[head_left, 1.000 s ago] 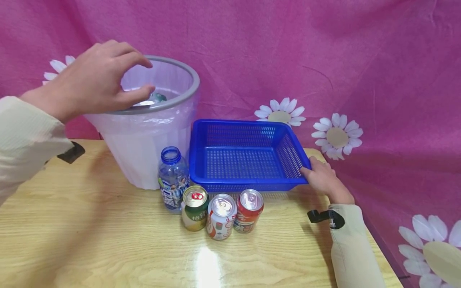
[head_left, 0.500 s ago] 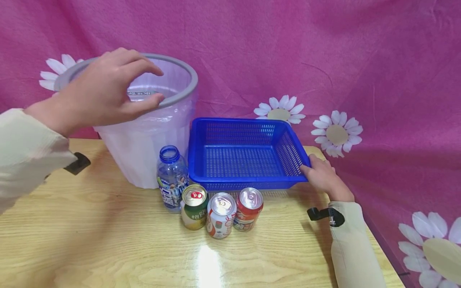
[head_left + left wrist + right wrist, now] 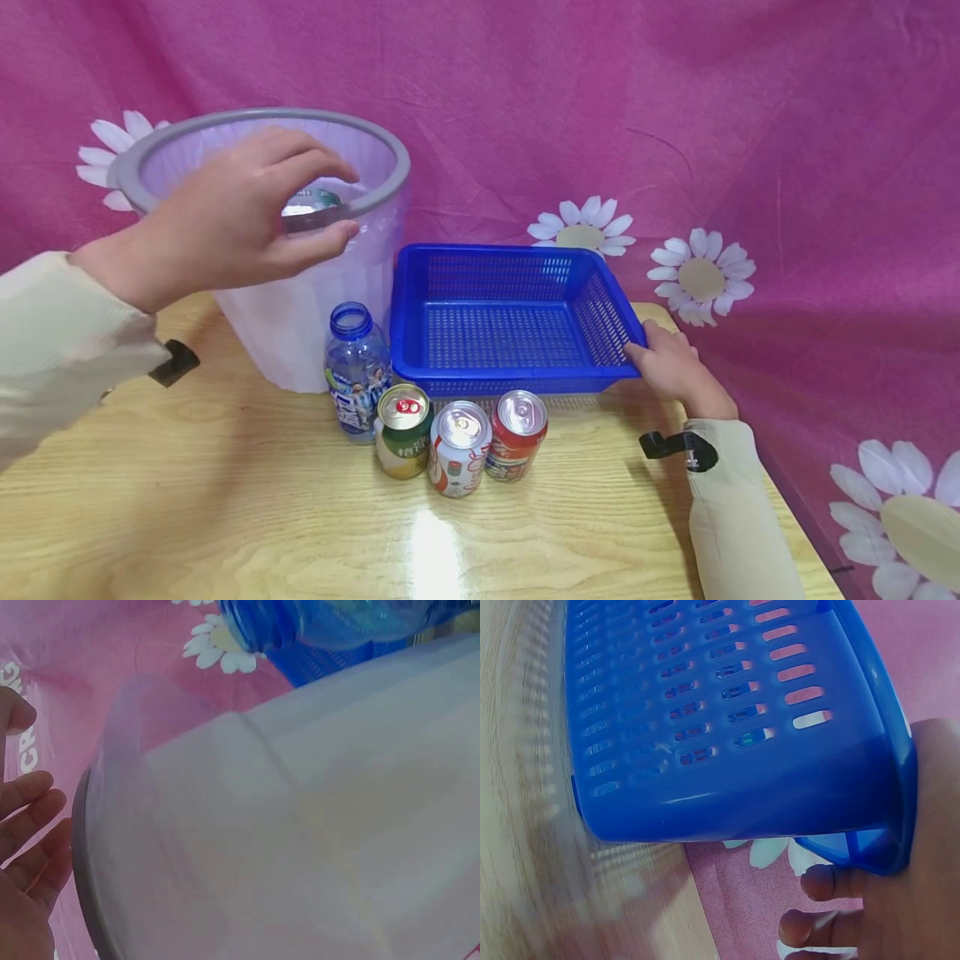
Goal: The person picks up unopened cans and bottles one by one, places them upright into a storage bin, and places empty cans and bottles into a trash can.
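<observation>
My left hand [image 3: 232, 221] hovers at the near rim of a white bin [image 3: 288, 342] lined with a translucent bag. Its thumb and fingers are spread with nothing between them; the left wrist view shows the fingers [image 3: 34, 802] beside the bin's grey rim. Inside the bin lies a shiny item with some green [image 3: 324, 200], partly hidden by the hand. My right hand [image 3: 675, 371] grips the right rim of a blue plastic basket [image 3: 517, 379], thumb over the edge. In the right wrist view, the basket's slotted side [image 3: 765, 780] is close to that hand.
A capless blue-tinted bottle [image 3: 358, 379] stands against the bin. Right of it, before the basket, are a green can [image 3: 405, 437], a white can [image 3: 459, 458] and a red can [image 3: 517, 442]. A pink flowered cloth [image 3: 480, 108] hangs behind the wooden table [image 3: 300, 517].
My left hand has come down and to the right, from over the bin toward its near rim, fingers still spread. The right hand keeps its hold on the basket.
</observation>
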`<state>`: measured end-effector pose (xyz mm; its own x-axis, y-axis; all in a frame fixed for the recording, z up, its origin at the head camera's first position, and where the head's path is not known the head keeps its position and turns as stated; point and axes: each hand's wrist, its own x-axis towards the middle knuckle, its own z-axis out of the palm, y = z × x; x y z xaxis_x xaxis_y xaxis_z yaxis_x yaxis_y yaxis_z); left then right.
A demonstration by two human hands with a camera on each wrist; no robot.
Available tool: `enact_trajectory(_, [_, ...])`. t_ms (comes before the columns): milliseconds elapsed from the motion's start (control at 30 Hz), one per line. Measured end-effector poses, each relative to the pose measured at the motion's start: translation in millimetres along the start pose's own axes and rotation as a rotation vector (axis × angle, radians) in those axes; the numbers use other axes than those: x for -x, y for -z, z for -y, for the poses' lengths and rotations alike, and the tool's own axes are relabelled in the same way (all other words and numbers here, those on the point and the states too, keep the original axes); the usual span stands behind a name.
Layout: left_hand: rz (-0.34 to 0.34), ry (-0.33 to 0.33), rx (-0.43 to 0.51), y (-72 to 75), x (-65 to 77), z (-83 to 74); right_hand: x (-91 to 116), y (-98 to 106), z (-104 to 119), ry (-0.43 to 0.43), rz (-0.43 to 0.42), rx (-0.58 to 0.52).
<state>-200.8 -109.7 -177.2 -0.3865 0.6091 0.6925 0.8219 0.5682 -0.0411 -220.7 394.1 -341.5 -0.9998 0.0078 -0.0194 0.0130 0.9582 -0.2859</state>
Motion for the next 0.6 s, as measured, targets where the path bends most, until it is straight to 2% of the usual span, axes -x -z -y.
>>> enact_trajectory(200, [-0.019, -0.021, 0.037, -8.5, 3.4, -5.8, -1, -1, -1, -0.001, 0.001, -0.008])
enact_trajectory(467, [-0.009, -0.021, 0.096, -17.8, 10.5, -10.1, 0, 0, -1, -0.003, 0.008, -0.025])
enact_trajectory(600, [-0.045, -0.035, 0.111, -23.2, 14.9, -11.6, -1, -1, -1, -0.003, 0.011, -0.022])
